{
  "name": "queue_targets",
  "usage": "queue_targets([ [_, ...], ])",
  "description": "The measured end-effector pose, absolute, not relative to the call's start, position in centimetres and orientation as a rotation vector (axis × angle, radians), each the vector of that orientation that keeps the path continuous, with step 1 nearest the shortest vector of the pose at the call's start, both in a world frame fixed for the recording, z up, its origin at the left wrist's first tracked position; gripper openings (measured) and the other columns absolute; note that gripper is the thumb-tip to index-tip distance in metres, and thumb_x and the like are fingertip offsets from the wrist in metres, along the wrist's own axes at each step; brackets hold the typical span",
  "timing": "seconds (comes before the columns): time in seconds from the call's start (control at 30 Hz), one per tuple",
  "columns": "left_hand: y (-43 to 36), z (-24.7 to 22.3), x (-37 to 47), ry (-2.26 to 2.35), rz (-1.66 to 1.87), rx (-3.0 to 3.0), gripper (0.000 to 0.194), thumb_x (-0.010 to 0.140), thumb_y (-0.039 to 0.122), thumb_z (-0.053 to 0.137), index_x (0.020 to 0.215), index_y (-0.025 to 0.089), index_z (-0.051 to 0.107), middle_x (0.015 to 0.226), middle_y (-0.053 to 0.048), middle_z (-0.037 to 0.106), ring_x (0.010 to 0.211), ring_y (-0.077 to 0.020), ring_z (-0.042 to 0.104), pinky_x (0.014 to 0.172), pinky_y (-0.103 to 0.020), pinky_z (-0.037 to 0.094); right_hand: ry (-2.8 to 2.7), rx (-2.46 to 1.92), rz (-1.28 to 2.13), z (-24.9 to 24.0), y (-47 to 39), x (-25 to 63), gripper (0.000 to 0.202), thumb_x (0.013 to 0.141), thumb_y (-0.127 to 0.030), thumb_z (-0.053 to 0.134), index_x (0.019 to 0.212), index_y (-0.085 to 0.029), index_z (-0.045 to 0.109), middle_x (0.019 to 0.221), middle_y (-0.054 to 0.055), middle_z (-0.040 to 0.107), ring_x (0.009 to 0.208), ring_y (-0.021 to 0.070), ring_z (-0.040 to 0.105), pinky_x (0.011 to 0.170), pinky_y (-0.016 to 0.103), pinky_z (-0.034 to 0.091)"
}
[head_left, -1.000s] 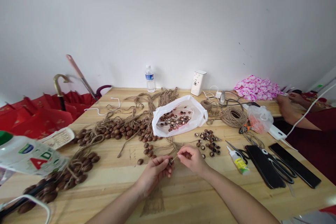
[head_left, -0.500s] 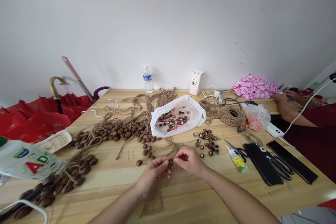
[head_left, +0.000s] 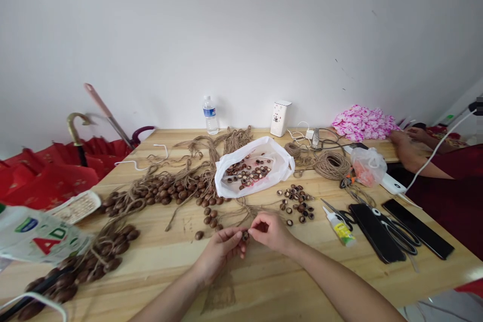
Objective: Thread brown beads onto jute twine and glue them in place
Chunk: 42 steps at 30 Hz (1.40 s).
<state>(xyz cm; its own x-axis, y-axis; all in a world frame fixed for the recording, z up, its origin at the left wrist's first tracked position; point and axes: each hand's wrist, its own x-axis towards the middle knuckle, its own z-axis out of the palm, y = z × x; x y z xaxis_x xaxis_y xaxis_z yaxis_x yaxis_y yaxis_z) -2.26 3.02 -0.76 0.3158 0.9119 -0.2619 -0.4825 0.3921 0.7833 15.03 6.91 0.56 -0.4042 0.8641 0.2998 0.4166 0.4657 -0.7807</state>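
My left hand is closed, with a small brown nutshell pinched between thumb and fingertips. My right hand touches or nearly touches the shell's right side, its thumb and fingers pressed together; whatever they grip is too small to make out. Just beyond my hands lie thin strands of twine. Cracked shell halves are scattered to the right of them, and a few whole nuts lie to the left. A white plastic bag with more shell halves inside stands open behind.
Nuts tied on twine heap up at left, near a white bottle. Glue, scissors and two phones lie at right. A twine coil sits farther back. Another person's arm reaches in at far right.
The view has shifted very slightly. Both my hands stay together at the nutshell, with almost no visible movement of the fingers.
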Motion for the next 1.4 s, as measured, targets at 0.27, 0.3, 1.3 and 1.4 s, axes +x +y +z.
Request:
queue_targets([
  [0.27,3.0,-0.73,-2.25,0.779,1.0,0.678,0.022,0.068,0.028,0.073,0.081,0.011,0.072,0.062,-0.005,0.064,0.056,-0.0121,0.054,0.054,-0.025,0.044,-2.025,-1.025,0.737,0.51,6.79,14.91,0.007,0.069,-0.015,0.063,0.064,-0.017,0.06,0.061,-0.001,0.056,0.055,0.011,0.049,0.052,0.021,0.038],
  [0.3,3.01,-0.7,-2.23,0.778,0.999,0.677,0.021,0.068,0.028,0.073,0.08,0.011,0.072,0.062,-0.005,0.064,0.056,-0.012,0.054,0.054,-0.025,0.044,-2.025,-1.015,0.728,0.48,6.77,14.88,0.007,0.069,-0.014,0.063,0.064,-0.017,0.06,0.061,-0.001,0.055,0.055,0.0109,0.049,0.052,0.021,0.038],
  [1.3,3.26,-1.43,-2.35,0.782,0.96,0.732,0.022,0.069,0.029,0.072,0.08,0.01,0.073,0.06,-0.005,0.064,0.057,-0.0116,0.053,0.055,-0.024,0.044,-2.034,-1.086,0.692,0.49,6.77,15.22,0.012,0.066,-0.02,0.071,0.07,-0.017,0.06,0.07,-0.001,0.052,0.057,0.0105,0.046,0.051,0.02,0.037],
  [1.4,3.26,-1.56,-2.37,0.791,0.958,0.743,0.022,0.069,0.029,0.072,0.08,0.01,0.073,0.06,-0.004,0.064,0.057,-0.0119,0.053,0.056,-0.025,0.044,-2.038,-1.101,0.689,0.51,6.71,15.2,0.013,0.065,-0.019,0.072,0.071,-0.017,0.06,0.072,-0.001,0.052,0.058,0.0109,0.047,0.052,0.02,0.038],
])
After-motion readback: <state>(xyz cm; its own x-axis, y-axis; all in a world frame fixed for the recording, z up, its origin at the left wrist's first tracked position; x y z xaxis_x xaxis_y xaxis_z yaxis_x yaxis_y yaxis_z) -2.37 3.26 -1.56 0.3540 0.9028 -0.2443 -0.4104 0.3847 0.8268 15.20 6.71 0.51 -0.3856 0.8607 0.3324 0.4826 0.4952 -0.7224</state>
